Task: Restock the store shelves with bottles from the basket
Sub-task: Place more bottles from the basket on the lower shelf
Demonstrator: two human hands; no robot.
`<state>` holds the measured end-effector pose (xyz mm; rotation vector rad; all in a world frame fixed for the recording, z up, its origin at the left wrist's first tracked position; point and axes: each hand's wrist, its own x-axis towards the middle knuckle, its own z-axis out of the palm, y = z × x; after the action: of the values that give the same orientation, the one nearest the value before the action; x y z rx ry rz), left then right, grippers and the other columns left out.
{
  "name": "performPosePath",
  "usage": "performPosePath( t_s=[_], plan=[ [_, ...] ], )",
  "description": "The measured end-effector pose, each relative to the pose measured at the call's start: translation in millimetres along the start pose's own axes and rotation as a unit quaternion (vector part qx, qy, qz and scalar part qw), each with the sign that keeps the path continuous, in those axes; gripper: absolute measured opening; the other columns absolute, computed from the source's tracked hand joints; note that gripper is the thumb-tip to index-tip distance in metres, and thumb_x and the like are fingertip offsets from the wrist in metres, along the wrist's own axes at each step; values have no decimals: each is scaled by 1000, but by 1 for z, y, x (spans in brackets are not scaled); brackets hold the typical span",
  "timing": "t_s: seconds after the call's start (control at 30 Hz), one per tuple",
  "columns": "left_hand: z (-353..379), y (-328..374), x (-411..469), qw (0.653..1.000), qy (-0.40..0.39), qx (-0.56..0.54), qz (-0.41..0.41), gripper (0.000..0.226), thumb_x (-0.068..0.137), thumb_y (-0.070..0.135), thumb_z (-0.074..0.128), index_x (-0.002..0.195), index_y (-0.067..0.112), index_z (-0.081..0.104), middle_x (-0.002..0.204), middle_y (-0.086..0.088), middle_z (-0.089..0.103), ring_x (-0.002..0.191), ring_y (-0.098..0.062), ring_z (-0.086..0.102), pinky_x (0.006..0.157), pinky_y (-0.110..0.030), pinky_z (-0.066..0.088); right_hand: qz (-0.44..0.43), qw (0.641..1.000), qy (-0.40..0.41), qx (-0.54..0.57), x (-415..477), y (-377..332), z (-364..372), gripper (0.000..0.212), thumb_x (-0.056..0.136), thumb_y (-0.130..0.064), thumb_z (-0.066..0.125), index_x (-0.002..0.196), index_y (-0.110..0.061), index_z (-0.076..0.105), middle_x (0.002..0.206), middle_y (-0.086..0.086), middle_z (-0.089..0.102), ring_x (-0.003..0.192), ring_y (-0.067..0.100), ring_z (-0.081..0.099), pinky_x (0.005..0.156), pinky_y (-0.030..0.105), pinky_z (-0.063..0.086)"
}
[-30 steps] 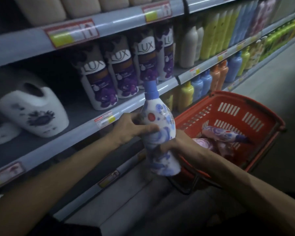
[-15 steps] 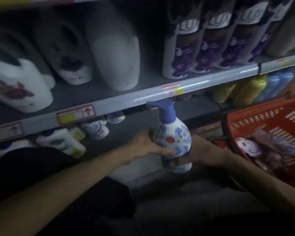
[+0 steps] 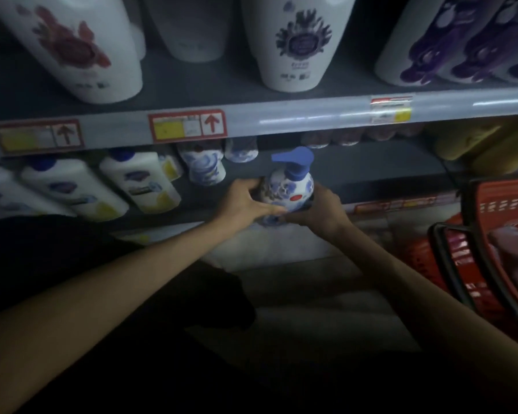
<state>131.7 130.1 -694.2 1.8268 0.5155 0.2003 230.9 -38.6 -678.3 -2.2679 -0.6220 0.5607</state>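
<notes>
1. Both hands are clamped on one bottle [image 3: 291,191]: the left hand [image 3: 245,203] grips its left side with the thumb across the front, and the right hand [image 3: 319,212] wraps its right side and base.
2. The bottle is upright, blue pump [image 3: 293,159] on top with the spout pointing left, at the front edge of the lower shelf [image 3: 377,174]. Fingers hide its base, so I cannot tell whether it is resting on the shelf yet.
3. Step in hand, as I judge it: placing this bottle on the lower shelf, to the right of two like-patterned bottles [image 3: 205,170] standing further back.
4. Next move likely calls for sliding it back under the upper shelf [image 3: 281,119], keeping the pump clear of that edge, setting it level, then letting go.
5. The basket [image 3: 509,204] sits at the right with more stock inside, dim and blurred, so restocking looks unfinished.
</notes>
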Motion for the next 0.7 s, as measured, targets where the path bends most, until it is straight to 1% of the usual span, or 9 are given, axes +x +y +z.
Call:
performPosePath(
  t_s=[0.1, 0.17, 0.2, 0.27, 0.33, 0.4, 0.5, 0.6, 0.7],
  plan=[
    [-16, -16, 13, 999, 24, 35, 8, 60, 50, 39, 98, 100, 13, 77, 105, 1, 78, 99, -10, 72, 89, -42, 60, 3, 1000, 17, 3, 21, -7, 23, 65, 63, -28, 98, 119, -15, 68, 109, 1, 76, 95, 12, 68, 76, 21, 51],
    [-25, -25, 20, 998, 36, 51, 16, 71, 48, 50, 92, 107, 12, 77, 108, 1, 77, 103, -13, 71, 92, -43, 59, 13, 999, 28, 15, 34, -8, 38, 57, 65, -22, 96, 114, -14, 69, 99, -3, 73, 91, 10, 67, 63, 7, 45],
    [-28, -27, 23, 997, 43, 60, 25, 72, 48, 52, 90, 108, 13, 76, 108, 2, 77, 103, -12, 71, 92, -41, 59, 19, 999, 34, 22, 41, -9, 44, 53, 66, -20, 95, 112, -14, 70, 97, -4, 72, 91, 10, 67, 59, 5, 43],
    [-33, -33, 29, 995, 55, 79, 38, 70, 52, 46, 93, 111, 13, 76, 111, 3, 76, 104, -11, 70, 92, -36, 59, 30, 998, 43, 22, 51, -12, 55, 51, 67, -18, 94, 112, -12, 70, 99, -3, 73, 92, 10, 67, 63, 8, 42],
    [-37, -41, 35, 993, 58, 94, 34, 61, 57, 32, 97, 110, 10, 76, 111, 1, 75, 102, -11, 70, 88, -30, 57, 28, 998, 53, 18, 59, -14, 64, 55, 67, -22, 94, 115, -13, 69, 108, 1, 76, 97, 14, 69, 76, 20, 49],
    [-39, -52, 38, 991, 70, 110, 21, 62, 57, 40, 95, 109, 12, 77, 108, 0, 77, 99, -11, 71, 86, -31, 58, 25, 998, 51, 13, 64, -15, 70, 60, 66, -25, 96, 118, -13, 69, 114, 4, 76, 103, 20, 71, 84, 30, 55],
    [-43, -67, 44, 992, 62, 111, 15, 76, 56, 61, 82, 118, 18, 73, 114, 0, 77, 105, -14, 72, 91, -39, 59, 24, 999, 32, 22, 71, -18, 73, 65, 65, -24, 97, 123, -12, 68, 116, 4, 75, 103, 17, 68, 80, 22, 48],
    [-46, -77, 54, 996, 36, 84, 3, 78, 68, 60, 78, 133, 19, 63, 126, -1, 72, 117, -18, 68, 98, -45, 57, 47, 999, 17, 9, 83, -21, 74, 65, 62, -32, 98, 117, -12, 72, 104, 1, 75, 97, 15, 70, 74, 20, 48],
    [-44, -78, 53, 997, 49, 51, -9, 70, 79, 61, 67, 133, 18, 60, 128, 0, 71, 119, -19, 67, 96, -50, 57, 75, 997, 4, 34, 95, -16, 78, 69, 58, -37, 97, 119, -14, 73, 107, 3, 78, 100, 20, 74, 86, 40, 62]
  ],
)
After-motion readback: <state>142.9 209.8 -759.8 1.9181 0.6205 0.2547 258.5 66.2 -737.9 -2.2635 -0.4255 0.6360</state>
